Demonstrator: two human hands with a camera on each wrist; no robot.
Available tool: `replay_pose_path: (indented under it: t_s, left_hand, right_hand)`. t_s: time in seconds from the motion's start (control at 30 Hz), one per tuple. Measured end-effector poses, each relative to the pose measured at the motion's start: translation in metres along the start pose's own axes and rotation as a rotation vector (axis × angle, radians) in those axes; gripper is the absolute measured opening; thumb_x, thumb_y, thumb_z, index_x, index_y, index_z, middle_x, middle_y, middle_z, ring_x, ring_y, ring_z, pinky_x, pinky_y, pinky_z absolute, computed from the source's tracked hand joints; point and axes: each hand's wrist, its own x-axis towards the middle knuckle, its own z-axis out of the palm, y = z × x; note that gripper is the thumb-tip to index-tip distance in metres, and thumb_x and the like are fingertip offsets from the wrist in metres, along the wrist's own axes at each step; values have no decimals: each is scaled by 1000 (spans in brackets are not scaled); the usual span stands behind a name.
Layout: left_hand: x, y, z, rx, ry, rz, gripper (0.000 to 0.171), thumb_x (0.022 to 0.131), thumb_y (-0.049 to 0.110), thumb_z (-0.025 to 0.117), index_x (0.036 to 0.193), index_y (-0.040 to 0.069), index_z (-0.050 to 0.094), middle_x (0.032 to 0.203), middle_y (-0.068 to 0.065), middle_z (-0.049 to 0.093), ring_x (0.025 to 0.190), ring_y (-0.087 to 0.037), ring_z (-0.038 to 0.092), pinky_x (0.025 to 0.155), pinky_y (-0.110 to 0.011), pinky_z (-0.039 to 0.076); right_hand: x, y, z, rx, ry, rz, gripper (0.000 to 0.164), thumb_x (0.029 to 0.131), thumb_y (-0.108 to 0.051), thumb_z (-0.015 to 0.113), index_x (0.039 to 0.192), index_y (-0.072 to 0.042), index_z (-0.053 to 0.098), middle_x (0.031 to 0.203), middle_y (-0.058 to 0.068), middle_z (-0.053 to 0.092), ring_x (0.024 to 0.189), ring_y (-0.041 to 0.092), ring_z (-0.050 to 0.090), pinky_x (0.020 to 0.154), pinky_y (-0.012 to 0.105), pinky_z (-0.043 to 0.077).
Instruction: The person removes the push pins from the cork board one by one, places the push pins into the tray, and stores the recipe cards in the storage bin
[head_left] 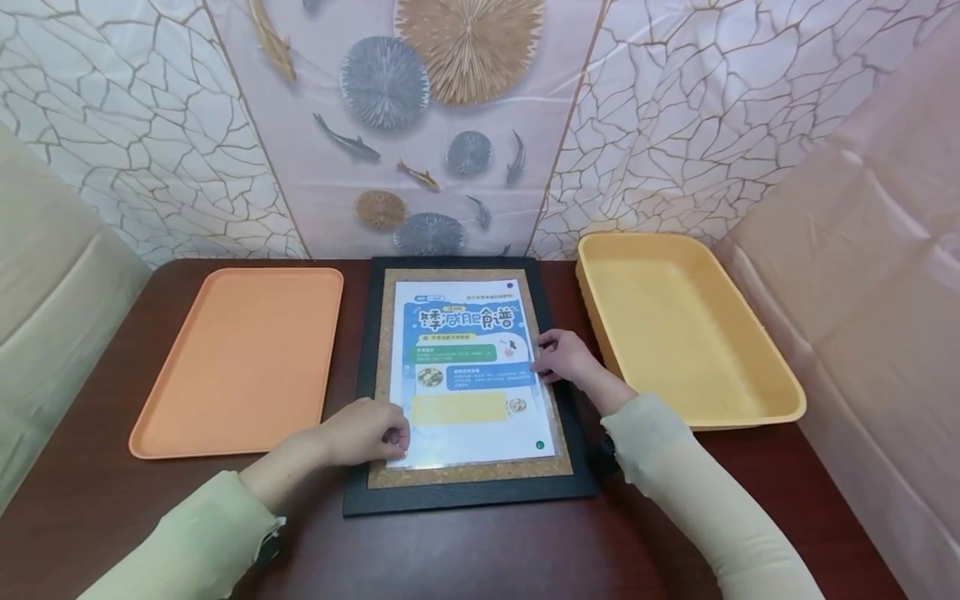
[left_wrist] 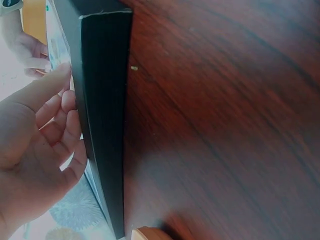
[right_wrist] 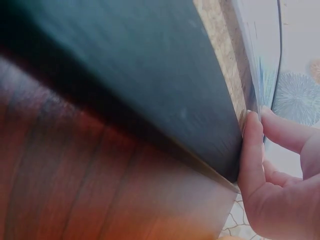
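A printed sheet (head_left: 468,437) with a shiny, see-through surface lies on a cork board (head_left: 442,477) in a black frame (head_left: 465,500). It has a blue heading, coloured text bands and small food pictures. My left hand (head_left: 367,432) pinches the sheet's lower left corner between thumb and curled fingers. At the right edge, about halfway up, my right hand (head_left: 567,357) pinches the sheet between thumb and forefinger. A purple pin head (head_left: 510,286) marks the top right corner, and a green pin head (head_left: 540,445) the bottom right corner.
To the left of the board lies a flat orange tray (head_left: 247,358). A deep yellow bin (head_left: 682,333) stands at its right. Both rest on a dark reddish wooden table (head_left: 450,554), with a patterned cloth (head_left: 300,150) hanging behind.
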Motion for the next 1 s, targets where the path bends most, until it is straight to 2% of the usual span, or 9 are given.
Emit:
replay_pose_path:
  t_s: [0.37, 0.53, 0.73, 1.0]
  left_hand:
    - [6, 2, -1, -56, -102, -28, 15, 83, 18, 70, 70, 19, 62, 64, 9, 47, 63, -6, 44, 59, -21, 35]
    - [6, 0, -1, -86, -120, -20, 15, 83, 17, 69, 70, 19, 62, 63, 9, 48, 62, -6, 44, 58, -20, 34]
    - [5, -5, -2, -165, -132, -10, 14, 83, 15, 68, 71, 18, 63, 64, 8, 49, 61, -6, 44, 58, -20, 35]
    - [6, -9, -8, -239, -173, 4, 11, 84, 15, 67, 74, 17, 65, 67, 6, 49, 64, -8, 45, 59, -20, 36]
  right_hand:
    - [-1, 9, 4, -24, -3, 23, 49, 86, -9, 65, 129, 0, 44, 96, 17, 55, 78, 21, 64, 68, 26, 55]
    - [0, 9, 5, -24, -5, 20, 49, 86, -9, 65, 130, 0, 44, 96, 17, 55, 78, 21, 64, 68, 25, 55]
    - [-1, 6, 4, -30, -3, 12, 50, 86, -9, 66, 130, 0, 44, 96, 17, 55, 80, 22, 64, 68, 24, 55]
    - [2, 1, 1, -37, -8, 13, 50, 86, -10, 66, 130, 0, 44, 95, 17, 54, 80, 22, 64, 66, 23, 54]
